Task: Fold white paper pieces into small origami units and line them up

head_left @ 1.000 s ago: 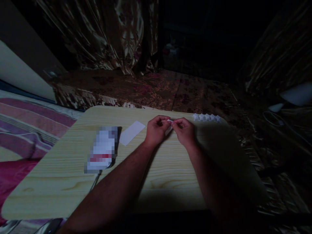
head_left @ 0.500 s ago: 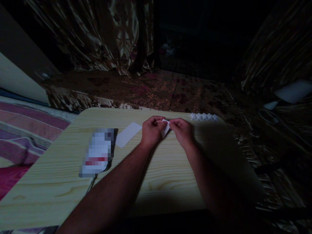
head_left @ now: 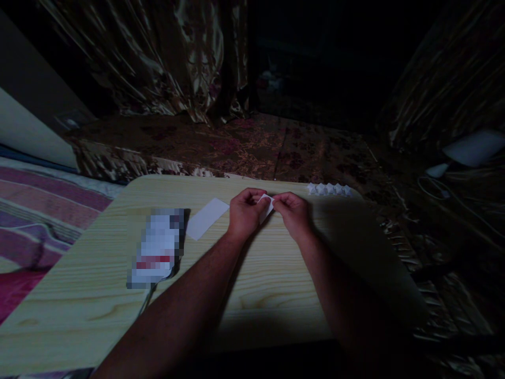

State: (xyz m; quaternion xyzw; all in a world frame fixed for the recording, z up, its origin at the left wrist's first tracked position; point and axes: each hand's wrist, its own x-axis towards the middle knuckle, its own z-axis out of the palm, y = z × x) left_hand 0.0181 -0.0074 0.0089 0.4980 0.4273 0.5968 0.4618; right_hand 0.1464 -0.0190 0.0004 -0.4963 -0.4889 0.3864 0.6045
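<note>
Both hands meet over the far middle of a light wooden table (head_left: 98,295). My left hand (head_left: 243,213) and my right hand (head_left: 292,212) pinch a small white paper strip (head_left: 267,206) between their fingertips, the strip hanging down toward the table. A loose white paper strip (head_left: 206,218) lies flat just left of my left hand. A row of several small white folded paper stars (head_left: 330,189) sits at the table's far edge, right of my right hand.
A blurred white and red object (head_left: 155,248) lies on the table's left part, with a thin metal handle (head_left: 147,301) sticking out below it. Striped bedding (head_left: 35,210) is at the left. Dark patterned cloth (head_left: 244,142) lies beyond. Cables (head_left: 437,189) lie at right.
The camera view shifted a little to the right and down. My fingers have turned the small paper strip slightly between them; both hands stay at the same spot on the table.
</note>
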